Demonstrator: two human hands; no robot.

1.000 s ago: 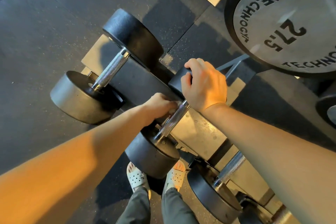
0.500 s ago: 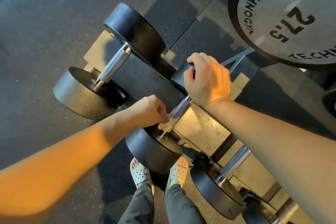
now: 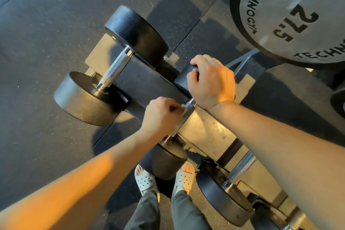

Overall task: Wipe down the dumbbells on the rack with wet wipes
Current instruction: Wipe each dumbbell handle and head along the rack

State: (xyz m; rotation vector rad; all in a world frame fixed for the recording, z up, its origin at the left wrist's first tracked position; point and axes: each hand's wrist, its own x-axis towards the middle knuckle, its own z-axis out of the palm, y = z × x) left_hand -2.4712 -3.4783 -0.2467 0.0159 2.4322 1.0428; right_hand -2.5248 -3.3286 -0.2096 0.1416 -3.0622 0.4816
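Middle dumbbell (image 3: 183, 117), on rack (image 3: 209, 132): left hand (image 3: 160, 115), fingers pinching wet wipe (image 3: 183, 107), is now rubbing higher up the handle; right hand (image 3: 211, 82) is clasping the far head. Handle wipe nearing completion.

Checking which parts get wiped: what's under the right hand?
The right hand rests on the far head of the middle dumbbell; only its dark edge shows. The left hand presses a wipe against the handle.

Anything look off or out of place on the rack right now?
Nothing stands out. The dumbbells sit in line on the rack; the left hand wipes the middle dumbbell handle while the right hand steadies its far head.
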